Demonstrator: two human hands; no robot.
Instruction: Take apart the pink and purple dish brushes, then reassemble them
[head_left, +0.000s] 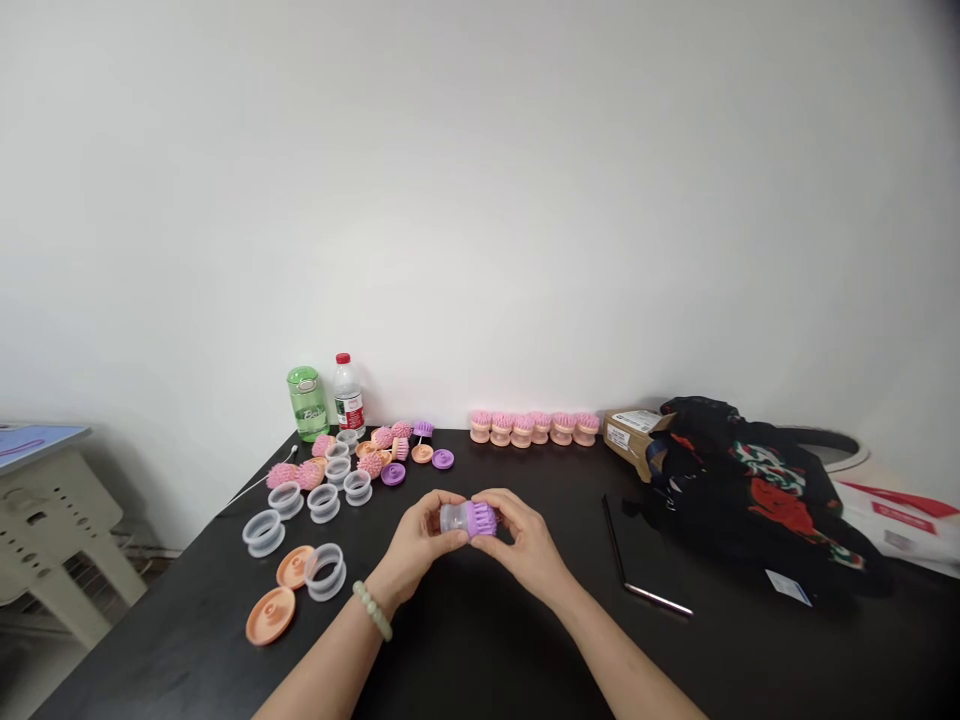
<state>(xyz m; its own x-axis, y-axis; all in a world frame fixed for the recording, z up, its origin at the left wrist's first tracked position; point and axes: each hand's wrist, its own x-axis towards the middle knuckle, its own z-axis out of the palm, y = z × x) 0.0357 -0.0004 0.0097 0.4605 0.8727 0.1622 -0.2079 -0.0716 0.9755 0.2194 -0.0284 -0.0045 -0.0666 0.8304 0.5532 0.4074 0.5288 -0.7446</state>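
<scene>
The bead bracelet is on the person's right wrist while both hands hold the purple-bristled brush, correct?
No: the bead bracelet is on the left wrist, in the head view. The left hand and right hand do hold the purple-bristled brush.

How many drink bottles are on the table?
2. A green bottle and a clear water bottle with a red cap stand side by side at the back left of the black table.

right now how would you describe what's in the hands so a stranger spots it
Over the black table, the left hand and right hand meet. Between them is a clear plastic cylinder with a purple bristled head, the only piece held up.
</scene>
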